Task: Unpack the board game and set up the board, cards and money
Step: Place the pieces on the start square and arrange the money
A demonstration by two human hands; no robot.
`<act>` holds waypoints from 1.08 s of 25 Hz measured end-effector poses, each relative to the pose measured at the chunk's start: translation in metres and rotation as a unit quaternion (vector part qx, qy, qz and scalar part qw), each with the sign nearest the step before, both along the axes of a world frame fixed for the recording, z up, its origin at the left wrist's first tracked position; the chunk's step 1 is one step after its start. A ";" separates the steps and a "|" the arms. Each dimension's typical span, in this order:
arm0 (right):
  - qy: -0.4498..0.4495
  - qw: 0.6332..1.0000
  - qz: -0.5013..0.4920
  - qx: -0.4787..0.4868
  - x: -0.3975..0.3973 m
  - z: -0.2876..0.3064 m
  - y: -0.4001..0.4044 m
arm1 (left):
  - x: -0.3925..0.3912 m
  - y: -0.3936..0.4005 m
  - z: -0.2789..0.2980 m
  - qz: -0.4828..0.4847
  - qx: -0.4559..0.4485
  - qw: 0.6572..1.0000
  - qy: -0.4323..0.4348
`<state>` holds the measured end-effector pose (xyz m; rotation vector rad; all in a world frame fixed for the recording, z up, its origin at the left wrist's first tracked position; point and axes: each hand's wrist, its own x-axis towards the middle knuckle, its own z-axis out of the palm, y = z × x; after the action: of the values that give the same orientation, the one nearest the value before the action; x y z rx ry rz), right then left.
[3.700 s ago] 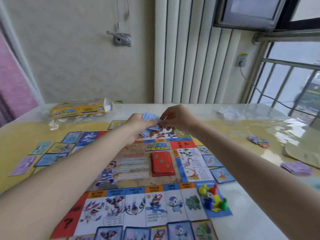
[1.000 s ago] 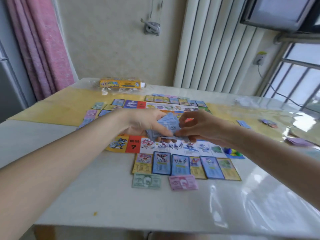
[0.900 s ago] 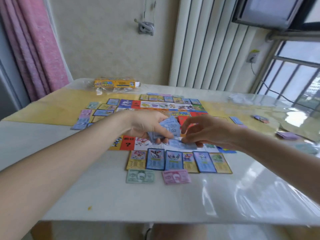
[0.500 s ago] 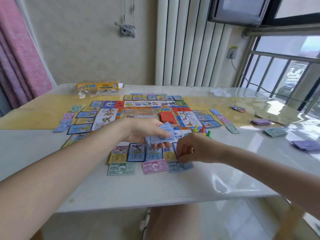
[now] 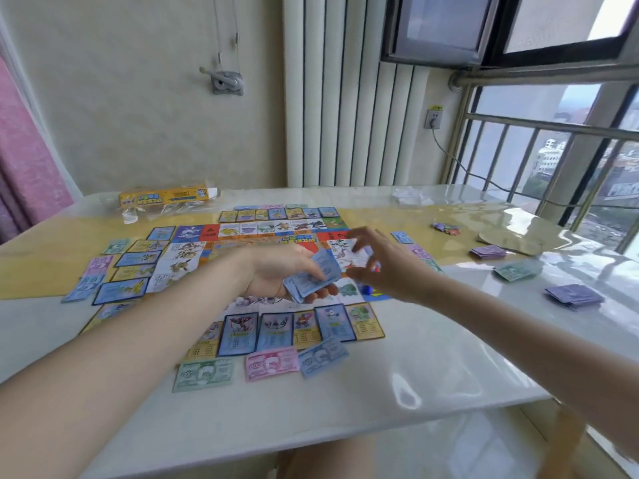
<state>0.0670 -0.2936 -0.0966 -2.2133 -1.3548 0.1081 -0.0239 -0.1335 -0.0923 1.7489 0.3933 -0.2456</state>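
The colourful game board (image 5: 249, 233) lies flat on the table, ringed by rows of property cards (image 5: 288, 328). My left hand (image 5: 276, 271) grips a stack of blue money notes (image 5: 313, 280) above the board's near edge. Just right of the stack hovers my right hand (image 5: 383, 262), fingers loosely spread and holding nothing. Three notes lie side by side at the near edge: a green note (image 5: 204, 373), a pink note (image 5: 271, 363) and a blue note (image 5: 323, 356). Coloured pawns (image 5: 368, 288) sit partly hidden under my right hand.
The yellow game box (image 5: 166, 197) with plastic wrap rests at the far left. Purple note piles (image 5: 574, 295) and a green note pile (image 5: 517, 269) lie on the right of the table (image 5: 432, 375). Small tokens (image 5: 446, 228) sit at the far right. A window railing stands beyond.
My right hand laid a blue note beside the pink one at the near edge, let go and rose back toward the stack. My left hand kept hold of the blue stack.
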 end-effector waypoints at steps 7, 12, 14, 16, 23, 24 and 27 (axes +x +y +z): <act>-0.045 0.993 -0.108 0.031 0.052 -0.015 -0.017 | 0.098 -0.055 0.005 -0.038 0.044 0.998 -0.014; 0.000 0.977 -0.199 0.070 0.099 -0.006 -0.051 | 0.152 -0.083 0.004 -0.073 0.112 0.991 0.011; -0.015 0.972 -0.220 0.077 0.113 -0.004 -0.059 | 0.167 -0.091 0.004 -0.061 0.111 0.992 -0.002; -0.024 0.977 -0.211 0.038 0.121 -0.005 -0.063 | 0.178 -0.099 0.002 -0.044 0.087 0.995 -0.023; -0.044 0.988 -0.143 -0.039 0.142 -0.027 -0.067 | 0.204 -0.117 -0.020 -0.020 0.112 0.993 -0.035; -0.044 0.988 -0.147 -0.023 0.145 -0.027 -0.069 | 0.206 -0.120 -0.020 -0.020 0.112 0.993 -0.042; -0.018 0.970 -0.227 0.081 0.160 -0.023 -0.086 | 0.216 -0.135 -0.015 -0.025 0.063 0.997 -0.049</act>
<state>0.2267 -0.3799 -0.1201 -2.3296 -0.8097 -0.2023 0.1920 -0.2690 -0.1071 1.8881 0.2993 -0.1736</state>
